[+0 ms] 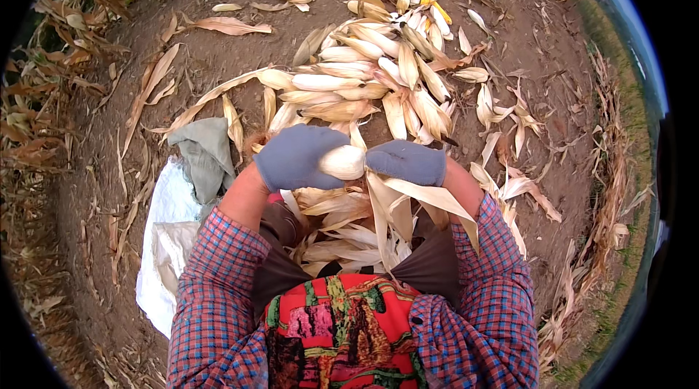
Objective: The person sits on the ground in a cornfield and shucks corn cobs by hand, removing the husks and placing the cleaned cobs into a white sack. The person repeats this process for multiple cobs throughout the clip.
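My left hand [303, 157], in a grey-blue glove, is wrapped around an ear of corn [343, 162] whose rounded end shows pale inner husk. Right against that end, my gloved right hand [405, 161] grips peeled-back husk leaves [431, 198], which hang down below it. The glove hides where the leaves join the ear. Beyond both hands lies a heap of corn ears in dry husks [349, 78]. Loose stripped husks [349, 241] are piled on the ground between my legs.
A white woven sack [166, 247] and a grey-green cloth [205, 154] lie at the left. Bare yellow corn [441, 12] shows at the heap's far end. Dry corn stalks [33, 132] line the left side. Scattered husks [513, 187] cover the soil at right.
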The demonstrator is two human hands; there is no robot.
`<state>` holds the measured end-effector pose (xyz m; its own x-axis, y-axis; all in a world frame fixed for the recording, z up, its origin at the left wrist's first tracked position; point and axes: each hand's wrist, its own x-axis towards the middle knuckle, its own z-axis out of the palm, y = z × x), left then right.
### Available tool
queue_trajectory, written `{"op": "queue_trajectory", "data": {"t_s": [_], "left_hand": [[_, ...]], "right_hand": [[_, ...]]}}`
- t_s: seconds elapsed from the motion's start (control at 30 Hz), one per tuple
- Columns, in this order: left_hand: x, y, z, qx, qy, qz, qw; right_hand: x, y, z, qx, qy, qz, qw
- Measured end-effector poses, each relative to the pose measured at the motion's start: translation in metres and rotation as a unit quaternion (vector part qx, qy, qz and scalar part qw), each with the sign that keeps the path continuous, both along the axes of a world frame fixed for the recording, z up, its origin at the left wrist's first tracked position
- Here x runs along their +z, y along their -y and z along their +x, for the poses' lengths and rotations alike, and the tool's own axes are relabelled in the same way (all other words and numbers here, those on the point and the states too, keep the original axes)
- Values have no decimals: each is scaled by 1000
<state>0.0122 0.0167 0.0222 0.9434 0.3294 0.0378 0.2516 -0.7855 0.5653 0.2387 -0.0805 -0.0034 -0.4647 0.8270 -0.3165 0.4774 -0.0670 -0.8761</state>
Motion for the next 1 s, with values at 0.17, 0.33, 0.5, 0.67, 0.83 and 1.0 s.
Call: {"op": "queue_trajectory", "data": {"t_s": [0.17, 0.33, 0.5, 0.67, 0.83, 1.0], "left_hand": [[9, 2, 1, 30, 61, -90, 994], [6, 25, 5, 165, 282, -392, 860], [-12, 7, 11, 264, 346, -480, 761], [-16, -39, -18, 389, 475, -485, 622], [7, -55, -32, 478, 485, -232, 695], [1, -72, -54, 419, 594, -292, 622]], "right_hand": [[-30, 20, -2, -70, -44, 302, 950], [11, 12, -24, -108, 15, 518, 848], [-21, -10, -4, -91, -35, 419, 903], [24, 1, -29, -41, -95, 69, 992], [6, 6, 33, -491, -208, 199, 822], [4, 6, 75, -451, -7, 190, 872]]}}
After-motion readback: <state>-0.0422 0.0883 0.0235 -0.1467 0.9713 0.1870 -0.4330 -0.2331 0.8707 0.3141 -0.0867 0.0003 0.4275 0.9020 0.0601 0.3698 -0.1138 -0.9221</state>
